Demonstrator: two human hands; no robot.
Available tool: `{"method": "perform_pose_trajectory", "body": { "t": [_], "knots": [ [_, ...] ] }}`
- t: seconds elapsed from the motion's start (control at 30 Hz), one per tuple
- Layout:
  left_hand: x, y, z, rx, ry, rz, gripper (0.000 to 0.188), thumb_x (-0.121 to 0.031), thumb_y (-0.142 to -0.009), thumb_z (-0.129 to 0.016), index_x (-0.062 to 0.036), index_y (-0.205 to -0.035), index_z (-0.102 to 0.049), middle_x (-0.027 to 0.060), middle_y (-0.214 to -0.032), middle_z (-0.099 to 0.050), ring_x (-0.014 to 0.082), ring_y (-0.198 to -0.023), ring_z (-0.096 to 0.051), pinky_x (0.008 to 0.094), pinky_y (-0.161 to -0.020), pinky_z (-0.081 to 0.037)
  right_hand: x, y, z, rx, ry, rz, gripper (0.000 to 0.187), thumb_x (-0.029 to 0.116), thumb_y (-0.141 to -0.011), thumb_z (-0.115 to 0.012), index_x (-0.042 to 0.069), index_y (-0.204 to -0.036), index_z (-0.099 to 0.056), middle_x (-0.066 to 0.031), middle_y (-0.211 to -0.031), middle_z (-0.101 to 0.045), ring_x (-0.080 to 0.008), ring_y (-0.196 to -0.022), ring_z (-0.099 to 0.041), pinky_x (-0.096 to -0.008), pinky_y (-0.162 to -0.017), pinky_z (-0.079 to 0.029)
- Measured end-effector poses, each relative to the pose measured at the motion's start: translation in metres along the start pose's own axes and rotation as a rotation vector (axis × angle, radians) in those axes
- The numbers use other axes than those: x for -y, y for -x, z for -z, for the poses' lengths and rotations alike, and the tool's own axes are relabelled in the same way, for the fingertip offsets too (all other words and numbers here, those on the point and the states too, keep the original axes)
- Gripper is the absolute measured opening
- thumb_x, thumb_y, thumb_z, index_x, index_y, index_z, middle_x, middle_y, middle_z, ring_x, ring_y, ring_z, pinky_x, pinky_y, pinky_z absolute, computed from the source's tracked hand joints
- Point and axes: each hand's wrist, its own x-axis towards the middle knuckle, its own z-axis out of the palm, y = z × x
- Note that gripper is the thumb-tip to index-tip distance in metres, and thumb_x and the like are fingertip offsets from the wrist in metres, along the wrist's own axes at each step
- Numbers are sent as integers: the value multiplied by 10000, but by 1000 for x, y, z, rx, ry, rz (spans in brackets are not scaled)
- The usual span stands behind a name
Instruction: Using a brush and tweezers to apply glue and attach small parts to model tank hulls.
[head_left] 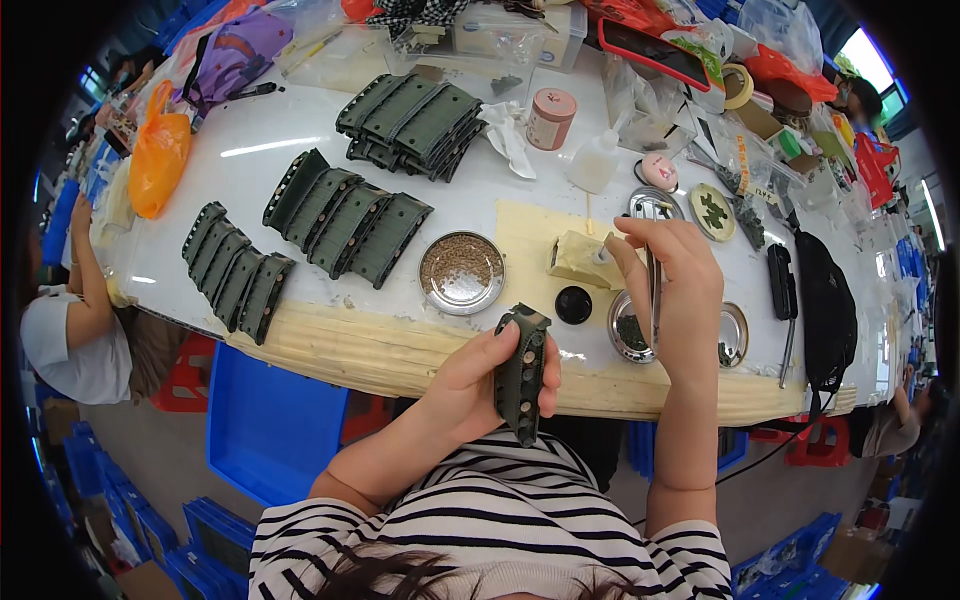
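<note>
My left hand point(470, 375) is wrapped round a dark green curved plastic part point(522, 385) with a row of round studs, held upright over the table's near edge. My right hand point(685, 285) grips metal tweezers point(655, 290), whose tips point down beside a round metal dish point(624, 335) of small dark green bits. Just left of those fingers sits a yellowish block point(575, 262) with a white-tipped piece on it. A black round cap point(573, 305) lies below the block. Left of it stands a metal dish point(470, 298) of small tan pieces.
Similar green parts lie in a left row point(230, 265), a middle row point(345, 220) and a stack point(415, 120). Behind are a pink tin point(551, 118) and a clear squeeze bottle point(594, 165). At right lie a black pouch point(825, 310) and a screwdriver point(788, 352).
</note>
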Motion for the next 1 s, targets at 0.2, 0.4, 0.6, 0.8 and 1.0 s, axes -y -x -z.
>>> {"method": "perform_pose_trajectory", "body": {
  "t": [0.2,0.4,0.6,0.8,1.0],
  "knots": [
    [0,-2,-3,-14,103,53,348,-371,-1003,-359,-50,-1009,-492,91,-813,-548,194,-645,-562,323,-605,-440,-3,-2,-8,19,6,10,153,73,-713,-760,38,-814,-651,-68,-719,-606,-232,-686,-557,-321,-612,-447],
    [3,-4,2,107,270,64,360,-347,-1003,-356,-30,-1056,-519,108,-822,-573,211,-665,-583,331,-636,-469,2,-3,0,-51,-57,-2,134,53,-721,-757,31,-799,-651,-65,-703,-594,-213,-663,-536,-309,-604,-438],
    [5,-6,1,157,342,72,397,-337,-1003,-353,1,-1126,-520,112,-816,-587,213,-665,-599,331,-635,-493,25,13,19,-168,-477,-100,109,5,-770,-720,14,-845,-643,-47,-740,-574,-135,-696,-505,-249,-646,-401],
    [4,-5,-7,91,164,90,435,-393,-994,-338,-29,-1169,-499,62,-771,-525,159,-570,-493,304,-546,-408,42,33,12,45,-820,-271,95,21,-848,-669,17,-911,-599,-20,-791,-511,-94,-716,-501,-205,-644,-374],
    [6,-4,-8,133,255,78,447,-359,-996,-351,15,-1186,-504,92,-793,-568,196,-608,-559,320,-594,-468,43,34,9,81,-945,-262,55,2,-900,-596,-5,-944,-564,-60,-861,-525,-107,-732,-634,-205,-637,-464]
  ]
}}
